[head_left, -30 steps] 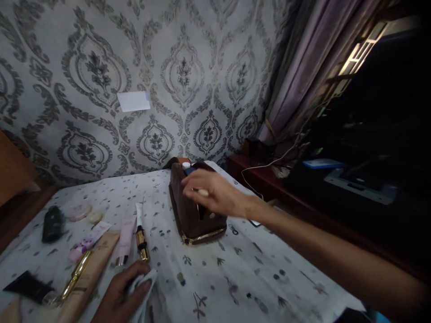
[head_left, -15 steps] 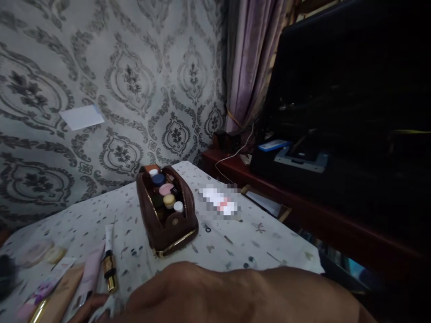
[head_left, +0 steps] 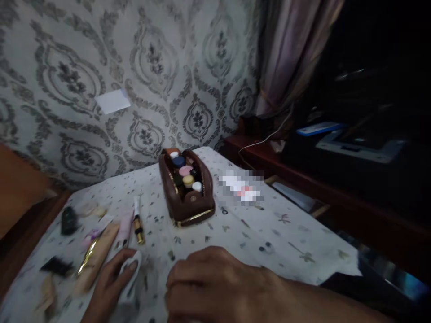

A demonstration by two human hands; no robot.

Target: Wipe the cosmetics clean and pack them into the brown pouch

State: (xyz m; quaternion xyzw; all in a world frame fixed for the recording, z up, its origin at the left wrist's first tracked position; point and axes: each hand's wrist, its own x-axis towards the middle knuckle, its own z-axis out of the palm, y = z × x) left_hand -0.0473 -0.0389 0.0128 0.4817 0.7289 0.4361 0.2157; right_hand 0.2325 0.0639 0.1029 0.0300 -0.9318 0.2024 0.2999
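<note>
In the lower left of the head view, my left hand [head_left: 109, 282] pinches a pale white object [head_left: 129, 287], blurred, between thumb and fingers, low over the table. My right hand [head_left: 215, 282] reaches in from the lower right with its fingers curled; whatever they hold, if anything, is hidden. Beyond both hands stands a brown pouch [head_left: 190, 215], unzipped, with several capped jars and bottles inside. Just past my left hand lie a white tube with a gold-and-black cap [head_left: 138, 224], a pink tube [head_left: 125, 224] and a beige tube [head_left: 101, 251].
Several small cosmetics, among them a dark item [head_left: 69, 220] and a black item [head_left: 58, 266], lie at left on the patterned tablecloth [head_left: 249, 251]. A blurred-out white item [head_left: 240, 186] lies right of the pouch. A dark red desk [head_left: 266, 154] with an open drawer borders the right side.
The view has turned left and down, so the pouch appears farther right. My left hand and the white object have come into clear view. More of my right hand's curled fingers shows.
</note>
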